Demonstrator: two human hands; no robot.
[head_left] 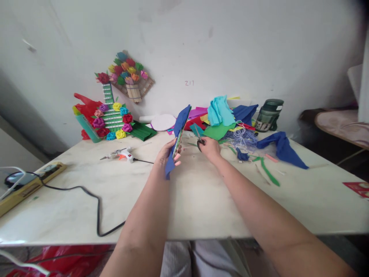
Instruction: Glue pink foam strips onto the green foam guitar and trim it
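My left hand (167,152) is closed around a long, narrow piece edged with blue crepe paper (181,119), held up and tilted above the table. A greenish face shows along its right side, and its blue lower end hangs below my fingers. To the right, my right hand (210,148) grips a pair of scissors (199,143) by the dark handles. Their blades point up and to the left, apart from the blue piece. Beyond the blades lies a teal scrap (197,130).
Coloured paper sheets (220,111), white string (240,134), blue paper (284,148) and a green bottle (268,115) stand or lie at the right. A glue gun (125,154), its black cord, a power strip (31,188) and a paper-flower model (112,117) are at the left.
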